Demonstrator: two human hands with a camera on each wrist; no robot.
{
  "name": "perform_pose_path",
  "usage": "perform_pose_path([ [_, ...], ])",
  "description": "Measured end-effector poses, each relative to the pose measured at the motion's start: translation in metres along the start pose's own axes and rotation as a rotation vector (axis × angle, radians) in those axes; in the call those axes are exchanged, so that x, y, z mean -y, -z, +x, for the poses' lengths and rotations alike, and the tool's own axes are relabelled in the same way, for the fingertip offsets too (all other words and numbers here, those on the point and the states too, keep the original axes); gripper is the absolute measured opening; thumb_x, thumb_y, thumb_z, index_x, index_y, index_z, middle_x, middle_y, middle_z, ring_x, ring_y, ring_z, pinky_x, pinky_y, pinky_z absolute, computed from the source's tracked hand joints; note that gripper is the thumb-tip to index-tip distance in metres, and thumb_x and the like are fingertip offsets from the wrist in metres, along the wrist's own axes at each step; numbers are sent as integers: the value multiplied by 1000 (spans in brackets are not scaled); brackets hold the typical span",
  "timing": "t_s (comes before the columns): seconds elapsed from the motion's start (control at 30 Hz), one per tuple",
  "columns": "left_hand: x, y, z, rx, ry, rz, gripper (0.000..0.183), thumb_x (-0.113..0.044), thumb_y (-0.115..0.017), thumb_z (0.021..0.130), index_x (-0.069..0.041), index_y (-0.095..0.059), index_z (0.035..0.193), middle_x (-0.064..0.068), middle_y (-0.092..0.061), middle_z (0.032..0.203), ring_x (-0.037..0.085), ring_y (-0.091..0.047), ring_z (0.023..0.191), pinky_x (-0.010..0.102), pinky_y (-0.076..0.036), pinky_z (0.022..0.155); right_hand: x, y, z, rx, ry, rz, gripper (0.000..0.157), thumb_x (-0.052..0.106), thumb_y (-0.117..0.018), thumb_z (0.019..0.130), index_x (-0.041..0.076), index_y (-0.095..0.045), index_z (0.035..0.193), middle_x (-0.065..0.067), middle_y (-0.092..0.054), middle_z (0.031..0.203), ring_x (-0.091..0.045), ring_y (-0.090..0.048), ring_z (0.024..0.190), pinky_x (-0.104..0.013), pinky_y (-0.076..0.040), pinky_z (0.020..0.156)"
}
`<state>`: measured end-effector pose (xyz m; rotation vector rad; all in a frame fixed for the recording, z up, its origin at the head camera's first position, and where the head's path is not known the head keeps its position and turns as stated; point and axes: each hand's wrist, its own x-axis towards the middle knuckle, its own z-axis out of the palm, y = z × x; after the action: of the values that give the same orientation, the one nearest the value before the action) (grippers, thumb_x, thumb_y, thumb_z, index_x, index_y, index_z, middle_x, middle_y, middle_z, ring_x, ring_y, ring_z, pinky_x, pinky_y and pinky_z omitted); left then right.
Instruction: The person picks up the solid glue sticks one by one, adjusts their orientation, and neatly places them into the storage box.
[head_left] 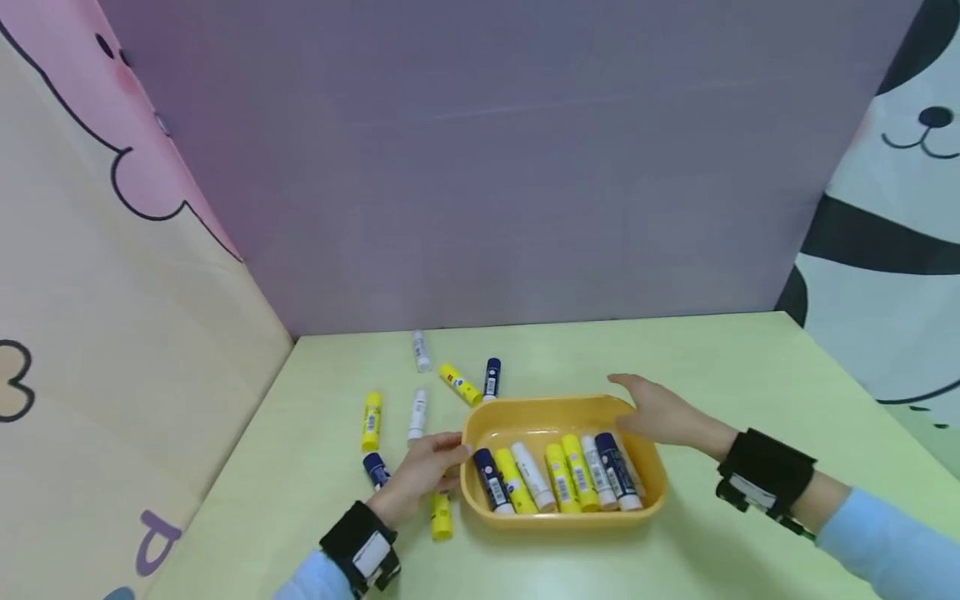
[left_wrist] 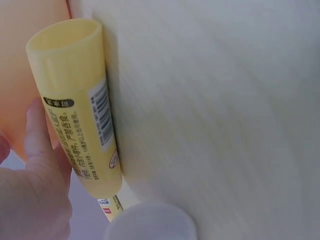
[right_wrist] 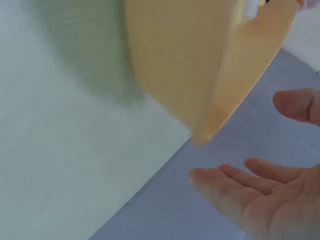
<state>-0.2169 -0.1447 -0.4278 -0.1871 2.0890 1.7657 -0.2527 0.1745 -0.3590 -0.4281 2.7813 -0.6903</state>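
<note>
Tray (head_left: 540, 414) rim in left grip (head_left: 422, 468), right grip (head_left: 663, 412) splayed, released, just beside opposite end

The tray (head_left: 547, 417) is showing smooth, glossy plastic. The tubes (head_left: 579, 472) are presenting smooth plastic. The tabletop (head_left: 262, 467) is displaying a soft sheen. Sleeves (head_left: 892, 542) are presenting matt cloth.

In the head view the tray (head_left: 558, 521) hides the bottom of one blue stick (head_left: 492, 375), and the left hand (head_left: 422, 475) covers part of another (head_left: 376, 468) — labels there are too small to read. The right wrist view crops the tray. Left wrist: a pale round thing (left_wrist: 152, 225), cut off below — unidentifiable.
</note>
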Motion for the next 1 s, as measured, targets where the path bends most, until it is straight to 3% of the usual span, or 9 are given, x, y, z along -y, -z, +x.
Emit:
perform_pose_path([
  [0.2, -3, -1, 0, -17, 23, 30, 50, -27, -57, 90, -7, -44, 133, 14, -52, 129, 18, -59, 99, 33, -54, 81, -31, -2, -4, 91, -61, 136, 73, 13, -59, 83, -16, -18, 137, -39, -31, 135, -51, -39, 119, -56, -43, 92],
  [0.33, -3, -1, -1, -22, 30, 32, 50, -27, -57, 90, -7, -44, 133, 14, -52, 129, 18, -60, 99, 33, -54, 81, -45, -9, -4, 148, -89, 266, 69, 13, -59, 82, -16, -24, 135, -35, -42, 128, -42, -50, 110, -49, -49, 87],
  [0.5, -4, -2, -1, -26, 31, 39, 49, -26, -57, 90, -6, -44, 133, 14, -52, 129, 18, -59, 99, 33, -54, 81, -56, -18, -2, 148, -64, 402, 58, 9, -58, 83, -12, -35, 131, -24, -53, 119, -26, -56, 100, -41, -53, 81],
  [0.73, -4, -4, 0, -22, 24, 45, 49, -26, -57, 90, -6, -43, 134, 15, -51, 129, 18, -59, 100, 34, -54, 82, -66, -22, -6, 174, -68, 540, 58, 10, -56, 85, -11, -33, 134, -27, -48, 127, -30, -54, 108, -46, -51, 85],
  [1.0, -4, -1, -1, -3, 23, 25, 50, -24, -55, 91, -4, -41, 135, 17, -50, 131, 20, -59, 101, 34, -54, 82, -69, -28, -16, 201, -65, 577, 58, 14, -57, 86, -12, -35, 133, -23, -53, 122, -26, -56, 105, -45, -51, 87],
])
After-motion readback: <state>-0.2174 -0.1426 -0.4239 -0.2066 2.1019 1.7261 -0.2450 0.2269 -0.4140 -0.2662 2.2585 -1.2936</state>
